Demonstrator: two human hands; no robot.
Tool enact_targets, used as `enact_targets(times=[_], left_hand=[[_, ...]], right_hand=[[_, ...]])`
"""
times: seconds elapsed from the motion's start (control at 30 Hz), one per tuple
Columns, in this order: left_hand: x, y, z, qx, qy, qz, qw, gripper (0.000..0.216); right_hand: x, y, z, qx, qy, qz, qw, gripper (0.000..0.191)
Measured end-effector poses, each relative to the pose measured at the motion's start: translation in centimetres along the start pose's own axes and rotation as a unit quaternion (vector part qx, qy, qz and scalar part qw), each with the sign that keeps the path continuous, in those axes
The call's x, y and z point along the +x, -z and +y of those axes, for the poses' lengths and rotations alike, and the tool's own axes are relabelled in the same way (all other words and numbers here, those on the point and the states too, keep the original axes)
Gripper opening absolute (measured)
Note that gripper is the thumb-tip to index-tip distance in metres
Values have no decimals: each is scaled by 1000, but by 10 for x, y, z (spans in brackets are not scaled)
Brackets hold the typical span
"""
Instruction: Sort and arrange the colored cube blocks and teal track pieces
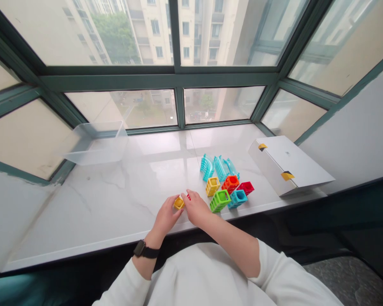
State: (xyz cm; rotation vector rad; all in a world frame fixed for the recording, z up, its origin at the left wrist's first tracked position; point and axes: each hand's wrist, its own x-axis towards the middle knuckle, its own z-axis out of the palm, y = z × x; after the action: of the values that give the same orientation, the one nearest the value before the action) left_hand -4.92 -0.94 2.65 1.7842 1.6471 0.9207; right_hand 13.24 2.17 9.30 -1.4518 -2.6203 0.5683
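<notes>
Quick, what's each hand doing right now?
Left hand: gripping the yellow block.
Right hand: curled over a red piece beside it; grip cannot be told.

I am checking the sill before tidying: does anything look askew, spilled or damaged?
Nothing spilled or broken. The white box lies slanted to the edge of the sill, and the clear bin seems tipped against the window frame. The left hand holds a yellow block.

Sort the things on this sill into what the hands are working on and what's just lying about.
In work: yellow block in left hand; red piece by right hand; loose cube blocks; teal curved pieces.
Lying about: clear tub; white box; both apart from the hands.
</notes>
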Motion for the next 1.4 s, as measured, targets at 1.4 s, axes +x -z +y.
enact_targets(times=[1.4], left_hand=[[-8,63,73,-508,125,25,852,49]], right_hand=[[-25,42,-19,234,136,245,931,63]])
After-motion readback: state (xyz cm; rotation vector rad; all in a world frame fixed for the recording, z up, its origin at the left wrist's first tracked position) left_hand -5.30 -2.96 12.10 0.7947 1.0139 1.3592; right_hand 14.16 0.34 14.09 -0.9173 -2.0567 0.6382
